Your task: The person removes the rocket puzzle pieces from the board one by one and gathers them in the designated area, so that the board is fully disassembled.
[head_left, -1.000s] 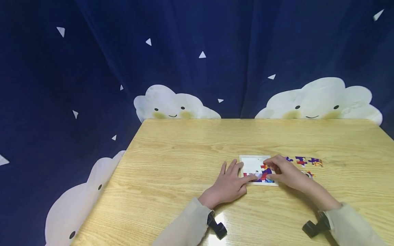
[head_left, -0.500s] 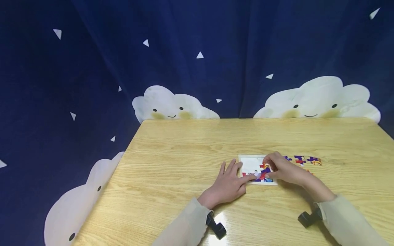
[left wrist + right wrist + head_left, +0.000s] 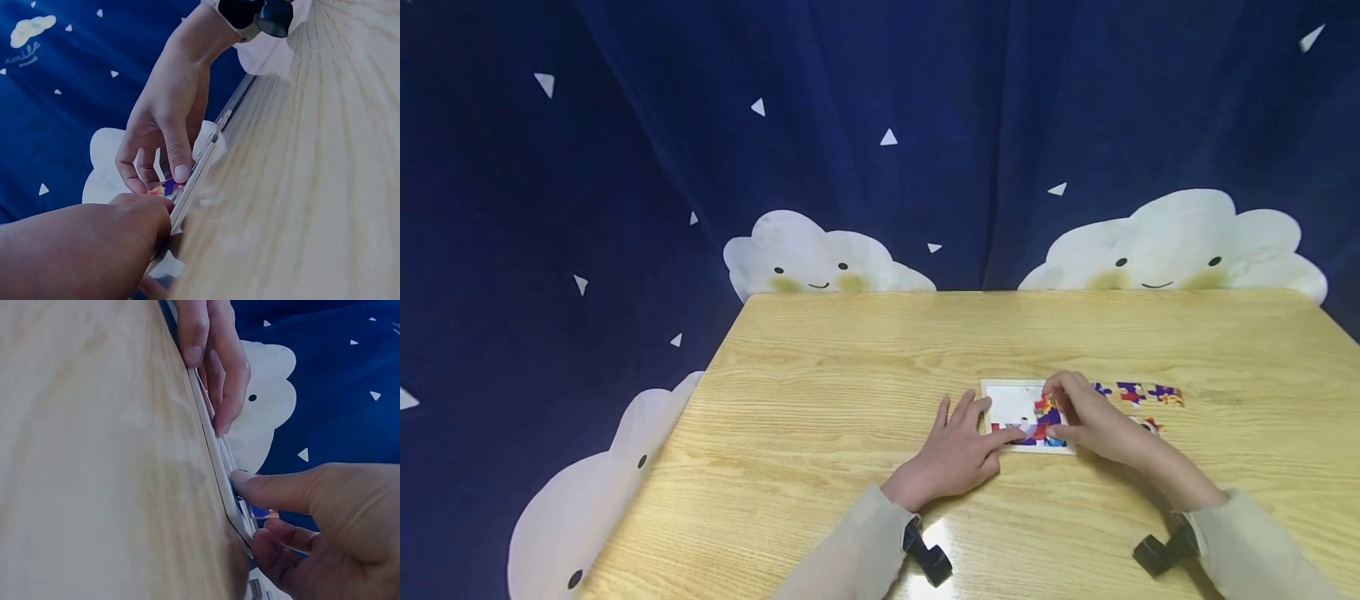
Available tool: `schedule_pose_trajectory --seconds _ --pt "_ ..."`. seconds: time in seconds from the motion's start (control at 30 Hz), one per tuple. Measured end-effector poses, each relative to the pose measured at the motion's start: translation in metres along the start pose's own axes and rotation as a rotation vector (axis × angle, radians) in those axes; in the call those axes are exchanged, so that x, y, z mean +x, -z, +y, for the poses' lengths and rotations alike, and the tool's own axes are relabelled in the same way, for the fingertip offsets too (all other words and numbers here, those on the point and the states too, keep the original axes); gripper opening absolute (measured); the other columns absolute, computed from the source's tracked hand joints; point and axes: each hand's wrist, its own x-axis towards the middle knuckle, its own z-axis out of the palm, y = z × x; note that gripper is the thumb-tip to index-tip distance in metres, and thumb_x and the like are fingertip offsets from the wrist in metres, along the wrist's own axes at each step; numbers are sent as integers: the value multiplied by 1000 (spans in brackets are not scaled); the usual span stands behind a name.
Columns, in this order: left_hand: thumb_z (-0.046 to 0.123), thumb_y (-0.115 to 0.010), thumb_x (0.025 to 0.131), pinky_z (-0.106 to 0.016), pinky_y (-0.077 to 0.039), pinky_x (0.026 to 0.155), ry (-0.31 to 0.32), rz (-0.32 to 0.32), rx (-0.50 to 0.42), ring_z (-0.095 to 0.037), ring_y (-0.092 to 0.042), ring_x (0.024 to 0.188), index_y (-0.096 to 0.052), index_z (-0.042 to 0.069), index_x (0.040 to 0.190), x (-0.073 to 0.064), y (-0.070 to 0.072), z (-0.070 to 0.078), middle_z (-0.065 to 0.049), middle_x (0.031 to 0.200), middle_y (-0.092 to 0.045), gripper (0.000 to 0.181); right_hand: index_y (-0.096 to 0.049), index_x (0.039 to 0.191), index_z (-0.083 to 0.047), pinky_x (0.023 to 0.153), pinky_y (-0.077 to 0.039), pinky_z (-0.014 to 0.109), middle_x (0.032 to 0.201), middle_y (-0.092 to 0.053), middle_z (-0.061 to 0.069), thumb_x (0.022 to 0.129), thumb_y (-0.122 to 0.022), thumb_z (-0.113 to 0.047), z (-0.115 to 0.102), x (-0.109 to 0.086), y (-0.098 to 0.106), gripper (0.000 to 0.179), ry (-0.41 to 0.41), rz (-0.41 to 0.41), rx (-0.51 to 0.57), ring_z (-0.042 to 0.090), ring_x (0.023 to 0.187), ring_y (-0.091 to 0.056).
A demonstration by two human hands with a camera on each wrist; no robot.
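A small white-framed jigsaw puzzle (image 3: 1011, 395) lies flat on the table, with colourful pieces (image 3: 1042, 430) along its near side and up its right side. My left hand (image 3: 951, 457) rests at its left edge with fingers spread, one finger laid across the lower pieces. At the right edge, my right hand (image 3: 1103, 427) holds a puzzle piece between thumb and curled fingers. In the right wrist view a purple and orange puzzle piece (image 3: 265, 512) shows between that thumb and the fingers. The hand covers most of the piece in the head view.
Several loose puzzle pieces (image 3: 1131, 393) lie on the wooden table (image 3: 850, 358) right of the frame, and another piece (image 3: 1150, 425) shows just behind the right hand. A dark blue curtain (image 3: 835, 150) with cloud faces hangs behind and along the left.
The right hand and forearm shift slightly left, then back right, staying at the frame's right edge. The left hand keeps its place.
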Motion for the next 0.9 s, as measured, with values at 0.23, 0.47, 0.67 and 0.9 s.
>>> schedule_pose_trajectory --seconds 0.23,0.47,0.67,0.9 --pt "29 -37 100 -61 -25 117 5 -9 7 -36 -22 151 -40 50 143 -1 0 1 -9 157 -32 48 -44 114 -5 59 -37 17 91 -43 5 78 -76 3 -1 -8 -9 49 91 118 -26 2 75 -38" --pt "29 -37 100 -61 -25 117 2 -10 8 -37 -22 151 -40 50 143 -1 2 1 -9 157 -32 48 -43 111 -6 55 -36 16 89 -43 2 74 -77 9 -3 -13 -16 52 142 199 -35 0 70 -38" --pt "29 -37 100 -61 -25 117 4 -9 9 -36 -22 151 -40 50 143 -1 2 1 -9 157 -31 48 -43 109 -6 56 -36 15 84 -45 -1 72 -78 10 -3 -15 -18 54 186 255 -48 0 69 -40" --pt "30 -37 100 -61 -25 117 5 -11 8 -37 -22 151 -40 50 143 -1 1 1 -9 157 -31 48 -47 106 -3 56 -42 17 83 -52 -1 74 -71 18 3 -15 -19 46 220 298 -40 -4 70 -44"
